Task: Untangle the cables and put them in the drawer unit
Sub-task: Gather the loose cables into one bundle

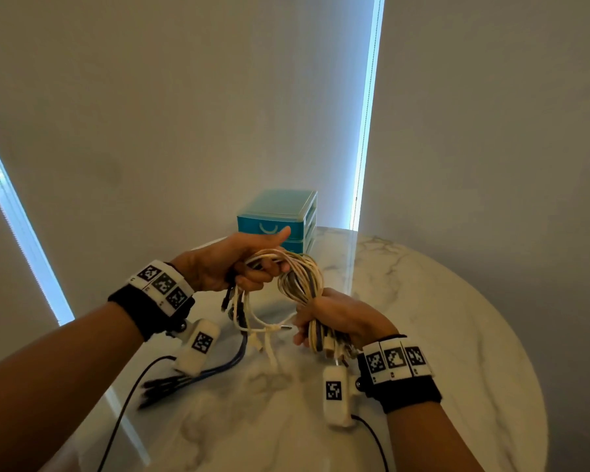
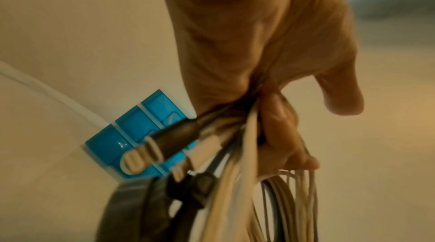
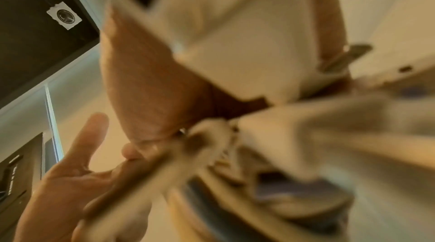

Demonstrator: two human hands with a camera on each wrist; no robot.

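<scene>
With both fists clenched round the limp, light bundle of cream and grey cables (image 1: 298,284), left hand (image 1: 232,264) above and right hand (image 1: 338,318) below, we judge single strands free best just beside each grip.

No words or numbers are legible; black-and-white square code markers (image 1: 164,282) sit on both wristbands, and a blurred, perhaps printed, sticker (image 3: 64,15) shows.

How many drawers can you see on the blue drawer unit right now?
3, stacked on the drawer unit at the table's far edge. The left wrist view shows all three fronts; in the head view the left hand hides part of the lower ones.
</scene>
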